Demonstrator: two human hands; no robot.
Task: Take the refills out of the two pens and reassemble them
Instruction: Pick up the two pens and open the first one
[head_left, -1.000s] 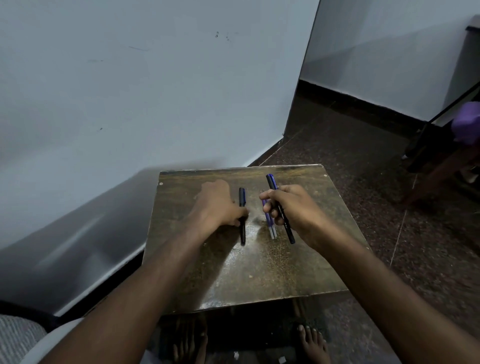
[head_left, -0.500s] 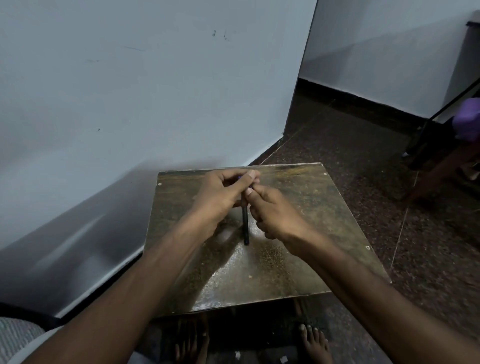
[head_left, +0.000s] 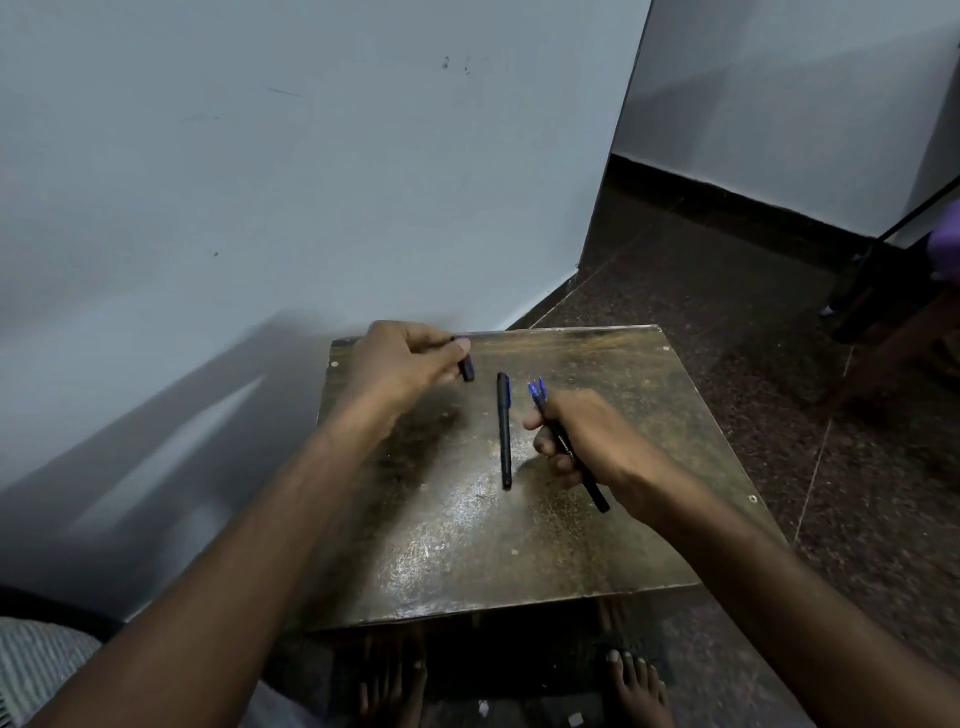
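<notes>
A black pen lies lengthwise in the middle of the small wooden table, untouched. My right hand is closed around a second black pen; its blue end with thin blue pieces sticks out past my fingers, and its black end points toward me. My left hand hovers over the table's far left corner and pinches a short dark piece, which looks like a pen cap. I cannot tell whether the blue pieces are refills.
A white wall stands close behind and left of the table. Dark speckled floor spreads to the right, with dark furniture at the far right. My bare feet show under the table's near edge.
My hands were together over the lying pen half a second ago. They have pulled apart: the left went up-left with the short dark piece, the right went right with the second pen.
</notes>
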